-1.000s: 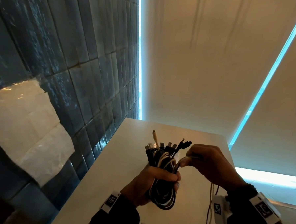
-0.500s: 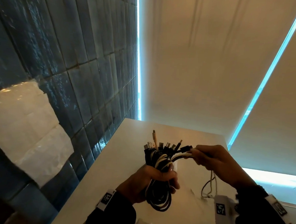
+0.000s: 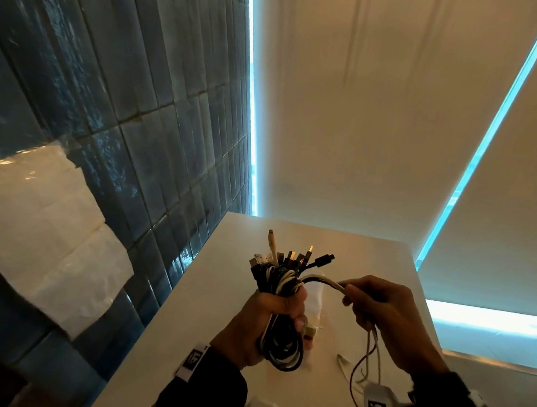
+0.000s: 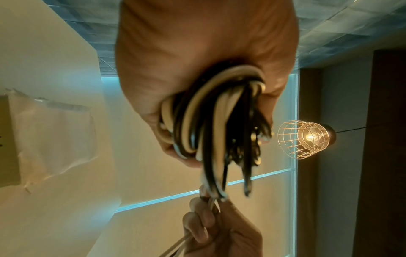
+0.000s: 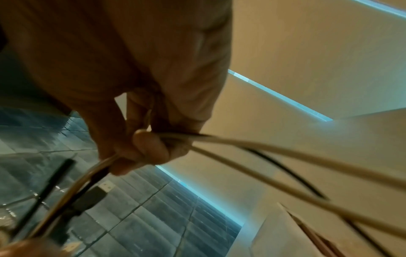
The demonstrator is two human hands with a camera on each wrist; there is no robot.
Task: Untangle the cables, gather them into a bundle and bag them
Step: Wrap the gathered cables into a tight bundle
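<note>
From the head view we read no brand or lettering anywhere; only black-and-white square code tags sit on the wrist bands. Our left hand is curled tight round the bundle of cables, black and white loops hanging below the fist and plug ends fanning above it, held over the pale table. Our right hand pinches a white and a black strand leading out of the bundle, with loose ends dangling beneath it. A clear plastic bag hangs against the dark tiled wall, well apart from the cables. The left wrist view shows the bundle pressed into the palm, our right-hand fingers closed on strands, and a lit wire-caged lamp unseen elsewhere. The right wrist view, blurred, shows the fingers clamping pale strands and a black USB plug close below.
</note>
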